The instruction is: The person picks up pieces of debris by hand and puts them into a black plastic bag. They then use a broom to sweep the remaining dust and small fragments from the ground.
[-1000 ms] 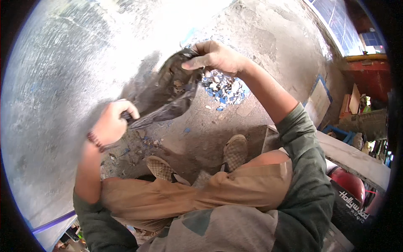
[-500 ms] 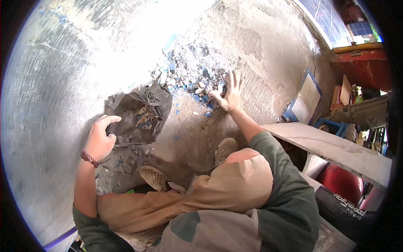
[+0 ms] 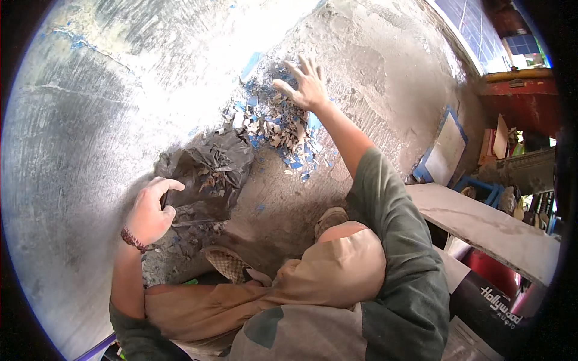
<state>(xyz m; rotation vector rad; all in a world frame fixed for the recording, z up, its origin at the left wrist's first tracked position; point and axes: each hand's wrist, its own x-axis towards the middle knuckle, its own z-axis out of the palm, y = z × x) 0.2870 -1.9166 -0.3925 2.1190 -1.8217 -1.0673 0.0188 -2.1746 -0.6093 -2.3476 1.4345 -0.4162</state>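
Observation:
A black plastic bag lies on the floor against the pale wall, its mouth spread and some chips and scraps inside. My left hand grips the bag's near left rim, thumb and fingers curled round the plastic. Beyond the bag is a loose heap of blue, white and brown paint chips. My right hand is at the heap's far right side, fingers spread and palm down, holding nothing. Whether its fingertips touch the chips I cannot tell.
My shoes are just below the bag, with more crumbs beside them. To the right stand a blue-edged white panel, a pale board like a shelf, and a black box. A pale wall rises on the left.
My right hand has moved farther away, from the heap's near right side to its far side. Chips have shifted and the heap looks more spread out. The left hand stays at the bag.

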